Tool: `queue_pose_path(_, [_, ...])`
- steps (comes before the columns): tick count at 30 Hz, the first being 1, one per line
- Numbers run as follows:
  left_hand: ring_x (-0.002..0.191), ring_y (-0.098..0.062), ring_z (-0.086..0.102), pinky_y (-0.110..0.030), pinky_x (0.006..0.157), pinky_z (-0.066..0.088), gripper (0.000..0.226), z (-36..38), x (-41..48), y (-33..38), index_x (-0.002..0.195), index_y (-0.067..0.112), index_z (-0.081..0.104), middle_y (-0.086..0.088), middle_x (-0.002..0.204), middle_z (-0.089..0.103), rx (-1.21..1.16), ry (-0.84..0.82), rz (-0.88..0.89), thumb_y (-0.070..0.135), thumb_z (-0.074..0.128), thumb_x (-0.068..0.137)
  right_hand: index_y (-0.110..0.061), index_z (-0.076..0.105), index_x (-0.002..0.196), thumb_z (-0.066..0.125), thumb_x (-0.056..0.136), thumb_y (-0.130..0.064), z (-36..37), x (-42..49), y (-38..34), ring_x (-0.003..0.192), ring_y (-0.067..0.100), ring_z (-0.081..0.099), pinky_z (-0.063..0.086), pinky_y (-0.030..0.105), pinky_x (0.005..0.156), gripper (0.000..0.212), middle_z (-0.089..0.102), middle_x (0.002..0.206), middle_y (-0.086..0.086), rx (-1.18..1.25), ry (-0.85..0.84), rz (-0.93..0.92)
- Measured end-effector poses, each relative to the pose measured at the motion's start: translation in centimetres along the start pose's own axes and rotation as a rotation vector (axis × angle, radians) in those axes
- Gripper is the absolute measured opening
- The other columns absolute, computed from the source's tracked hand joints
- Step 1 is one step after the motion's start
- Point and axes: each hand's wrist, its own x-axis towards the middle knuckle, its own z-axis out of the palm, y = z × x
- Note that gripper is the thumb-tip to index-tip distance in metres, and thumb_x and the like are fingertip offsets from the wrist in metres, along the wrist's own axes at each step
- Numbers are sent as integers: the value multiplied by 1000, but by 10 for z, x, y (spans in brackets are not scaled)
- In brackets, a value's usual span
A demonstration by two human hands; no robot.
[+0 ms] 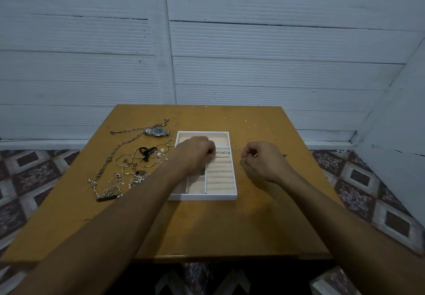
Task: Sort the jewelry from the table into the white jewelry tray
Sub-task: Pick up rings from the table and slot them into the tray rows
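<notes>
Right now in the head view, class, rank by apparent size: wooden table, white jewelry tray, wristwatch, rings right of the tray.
1. wooden table
2. white jewelry tray
3. wristwatch
4. rings right of the tray

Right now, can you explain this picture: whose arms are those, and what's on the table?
No machine here: a person's two bare hands, filmed by a camera on their head looking down. On the table sits a white tray with cream ring rolls. The left hand is over those rolls, fingers curled; what it holds, if anything, is too small to tell. The right hand, beside the tray, pinches a small ring. A watch and a chain lie left of the tray.
</notes>
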Motion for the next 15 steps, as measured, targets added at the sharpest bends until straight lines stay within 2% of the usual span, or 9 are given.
queue_pose_path(2, [100, -16, 54, -27, 70, 39, 13, 2, -2, -1, 98, 19, 67, 3, 103, 62, 23, 1, 40, 20, 57, 91, -23, 65, 82, 57, 90, -13, 1, -1, 1, 78, 5, 56, 42, 15, 59, 15, 65, 89, -6, 6, 1, 9])
queue_pose_path(7, [98, -17, 57, -35, 75, 50, 15, 6, -6, -6, 100, 19, 71, 2, 100, 63, 20, 19, 89, 21, 59, 90, -23, 65, 82, 58, 89, -13, 2, -2, 0, 80, 7, 57, 43, 16, 60, 14, 65, 89, -6, 14, 10, 8])
queue_pose_path(10, [93, -20, 59, -38, 71, 52, 18, 9, -11, -12, 102, 21, 72, 2, 97, 62, 21, 66, 111, 20, 59, 91, -21, 66, 84, 59, 89, -13, 3, -2, -1, 78, 6, 57, 43, 15, 59, 12, 66, 88, -5, 31, 21, 10])
queue_pose_path(15, [90, -19, 59, -33, 66, 50, 26, 9, -23, -13, 113, 26, 68, 4, 105, 56, 91, 97, 148, 20, 62, 88, -19, 67, 86, 57, 90, -10, 3, -2, -6, 77, 8, 57, 41, 15, 57, 14, 65, 85, -4, 44, 43, 5])
